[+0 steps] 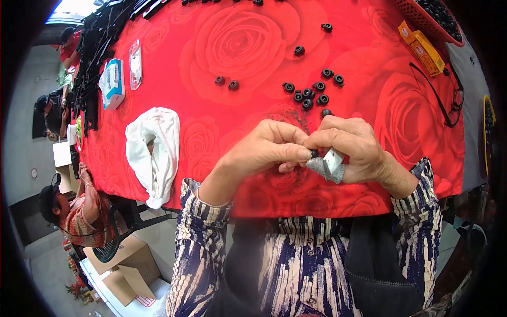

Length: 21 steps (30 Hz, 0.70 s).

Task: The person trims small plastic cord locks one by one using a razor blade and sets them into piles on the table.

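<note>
Near the table's front edge, my two hands meet over the red rose-patterned cloth. My left hand (266, 145) is closed in a pinch on a small round black part (314, 154), mostly hidden by the fingertips. Closed against the same part is my right hand (354, 142); whatever its fingers grip is hidden. Grey speckled material (319, 167) covers its thumb area, with a white strip (333, 159) beside it. Just beyond the hands lie several small black ring-shaped parts (307, 104), loosely grouped. Dark crumbs (296, 117) are scattered between them and my hands.
A white cloth (153, 153) lies to the left, with a tissue pack (112, 84) and a clear case (135, 64) behind it. Glasses (453, 108), an orange box (422, 48) and a red basket (422, 18) are at right. Black strips (103, 37) pile far left; people sit beyond.
</note>
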{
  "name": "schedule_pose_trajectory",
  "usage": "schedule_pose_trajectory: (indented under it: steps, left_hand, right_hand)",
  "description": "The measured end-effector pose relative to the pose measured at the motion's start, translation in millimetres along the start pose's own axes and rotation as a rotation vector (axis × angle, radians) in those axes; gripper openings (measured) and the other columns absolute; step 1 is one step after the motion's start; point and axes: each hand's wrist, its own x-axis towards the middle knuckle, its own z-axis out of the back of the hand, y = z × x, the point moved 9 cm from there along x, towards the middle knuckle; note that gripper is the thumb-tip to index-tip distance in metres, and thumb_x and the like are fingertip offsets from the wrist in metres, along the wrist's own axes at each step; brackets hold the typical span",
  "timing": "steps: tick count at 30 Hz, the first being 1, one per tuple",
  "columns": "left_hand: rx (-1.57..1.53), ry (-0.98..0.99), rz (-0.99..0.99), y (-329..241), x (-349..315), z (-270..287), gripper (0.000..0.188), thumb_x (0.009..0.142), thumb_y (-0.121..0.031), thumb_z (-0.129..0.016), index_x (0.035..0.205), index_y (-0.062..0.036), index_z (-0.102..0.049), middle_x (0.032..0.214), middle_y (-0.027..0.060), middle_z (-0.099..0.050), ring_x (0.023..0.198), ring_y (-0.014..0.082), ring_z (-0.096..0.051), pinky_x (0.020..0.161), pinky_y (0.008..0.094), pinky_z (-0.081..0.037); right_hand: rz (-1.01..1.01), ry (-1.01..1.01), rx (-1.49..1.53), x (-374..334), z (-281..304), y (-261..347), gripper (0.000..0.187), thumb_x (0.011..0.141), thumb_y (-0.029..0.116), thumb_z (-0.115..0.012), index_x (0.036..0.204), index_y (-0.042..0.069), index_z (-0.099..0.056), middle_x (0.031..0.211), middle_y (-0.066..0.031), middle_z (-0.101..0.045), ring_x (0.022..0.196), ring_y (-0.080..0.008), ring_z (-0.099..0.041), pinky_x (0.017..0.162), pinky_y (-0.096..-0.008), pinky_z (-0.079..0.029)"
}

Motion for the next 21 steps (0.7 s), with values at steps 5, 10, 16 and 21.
schedule_pose_trajectory:
  steps: [5,10,16,21]
  left_hand:
    - [-0.01,0.001,-0.017,-2,0,-1,0.016,0.084,-0.009,-0.068,0.091,0.004,-0.063,0.074,0.0055,-0.061,0.054,0.0054,-0.05,0.049,0.0178,-0.04]
    - [0.007,0.016,-0.003,-1,0,0,0.015,0.085,-0.01,-0.066,0.091,0.0042,-0.062,0.074,0.0061,-0.061,0.054,0.0055,-0.05,0.049,0.019,-0.041]
    - [-0.167,-0.045,-0.074,1,2,5,0.018,0.088,-0.012,-0.063,0.099,0.0024,-0.06,0.077,0.0036,-0.058,0.059,0.006,-0.051,0.049,0.0202,-0.042]
    - [-0.149,-0.038,-0.06,6,3,3,0.019,0.089,-0.013,-0.062,0.101,0.0011,-0.06,0.078,0.0034,-0.058,0.059,0.0063,-0.052,0.05,0.0203,-0.043]
  right_hand:
    - [-0.03,0.003,0.102,1,0,-6,0.03,0.066,0.006,-0.075,0.093,0.004,-0.063,0.073,-0.0067,-0.057,0.059,-0.0213,-0.059,0.05,-0.0316,-0.045]
    - [-0.077,0.056,0.163,1,-2,-9,0.026,0.068,0.006,-0.077,0.09,0.001,-0.064,0.072,-0.0085,-0.06,0.059,-0.0181,-0.058,0.049,-0.0283,-0.044]
    - [0.052,-0.109,-0.144,0,9,4,0.039,0.062,0.004,-0.071,0.1,-0.001,-0.063,0.069,-0.0086,-0.053,0.057,-0.0222,-0.056,0.05,-0.0322,-0.045]
    - [0.147,-0.075,-0.206,-1,6,11,0.047,0.06,0.009,-0.072,0.104,-0.003,-0.062,0.068,-0.0088,-0.052,0.057,-0.0234,-0.055,0.05,-0.0332,-0.045]
